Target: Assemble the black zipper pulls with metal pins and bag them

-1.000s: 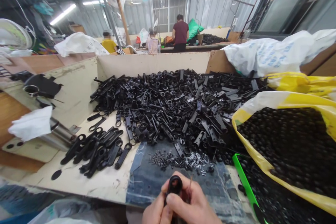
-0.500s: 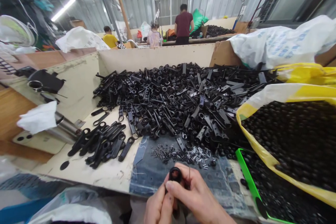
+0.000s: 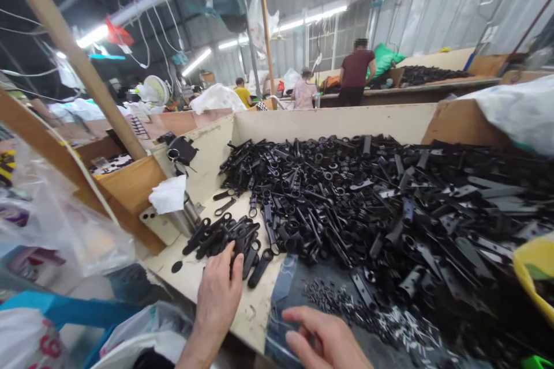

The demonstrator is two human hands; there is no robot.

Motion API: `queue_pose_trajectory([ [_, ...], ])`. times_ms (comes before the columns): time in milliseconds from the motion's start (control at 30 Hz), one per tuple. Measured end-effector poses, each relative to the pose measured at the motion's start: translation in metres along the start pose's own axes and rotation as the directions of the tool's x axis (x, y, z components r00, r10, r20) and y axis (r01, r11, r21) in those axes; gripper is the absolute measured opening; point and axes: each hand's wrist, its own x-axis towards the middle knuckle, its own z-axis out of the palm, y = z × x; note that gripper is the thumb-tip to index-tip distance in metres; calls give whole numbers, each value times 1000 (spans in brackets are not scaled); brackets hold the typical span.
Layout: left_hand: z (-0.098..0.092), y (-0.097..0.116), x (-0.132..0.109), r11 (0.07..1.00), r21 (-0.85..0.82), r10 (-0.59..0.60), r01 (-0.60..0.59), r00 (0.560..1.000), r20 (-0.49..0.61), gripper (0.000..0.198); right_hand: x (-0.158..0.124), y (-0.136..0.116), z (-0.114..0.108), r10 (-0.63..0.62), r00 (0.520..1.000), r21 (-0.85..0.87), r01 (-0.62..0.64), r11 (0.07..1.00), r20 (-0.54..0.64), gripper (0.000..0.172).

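My left hand (image 3: 220, 282) reaches down at the small pile of black ring-ended handles (image 3: 212, 236) on the left of the bench. Its thumb and fingers are round one dark handle (image 3: 239, 245), partly hidden by the fingers and touching the others. My right hand (image 3: 326, 337) hovers over the dark blue mat (image 3: 281, 323) at the front, fingers bent and apart, with nothing seen in it. Beyond it on the mat lie small black pieces (image 3: 322, 297) and short silver pins (image 3: 409, 326).
A large heap of black metal parts (image 3: 329, 196) fills the bench behind the mat. Pale boards (image 3: 329, 121) wall it in. At left stand a metal cylinder with a white cloth (image 3: 168, 195) and a wooden post (image 3: 78, 52). A yellow bag (image 3: 530, 265) is at right; people work farther back.
My hands have parted from the black ringed piece held together over the mat. My left hand has moved left to the small pile, while my right hand has opened. The view has turned left.
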Motion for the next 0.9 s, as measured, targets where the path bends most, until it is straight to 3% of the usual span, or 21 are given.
queue_pose_trajectory([
  [133, 8, -11, 10, 994, 53, 96, -90, 988, -120, 43, 63, -31, 21, -20, 1000, -397, 12, 918, -18, 47],
  [233, 18, -21, 19, 981, 69, 186, -179, 974, -126, 42, 97, -44, 38, -5, 1000, -547, -6, 837, -19, 43],
  [300, 25, -30, 25, 963, 55, 267, -263, 961, -67, 39, 108, -47, 42, -31, 999, -572, 38, 819, 22, 38],
  [400, 34, -44, 29, 943, 20, 331, -331, 944, 7, 32, 114, -48, 30, -61, 997, -602, 81, 794, 53, 27],
  [567, 38, -47, 22, 945, 13, 326, -326, 945, 19, 30, 143, -48, -5, -64, 993, -660, -19, 751, -102, 19],
  [667, 39, -43, 18, 947, 33, 320, -320, 947, 17, 28, 171, -48, -10, -62, 985, -677, -66, 733, -163, 11],
  [733, 38, -43, 17, 946, 57, 320, -320, 947, 20, 28, 185, -46, -9, -73, 983, -664, -60, 746, -171, 5],
  [800, 33, -45, 16, 942, 74, 328, -328, 945, 3, 32, 191, -45, -12, -92, 978, -623, -46, 781, -188, 11],
  [900, 20, -36, 12, 952, -51, 298, -303, 951, -85, 33, 181, -45, -29, -141, 967, -514, 13, 858, -210, 16],
])
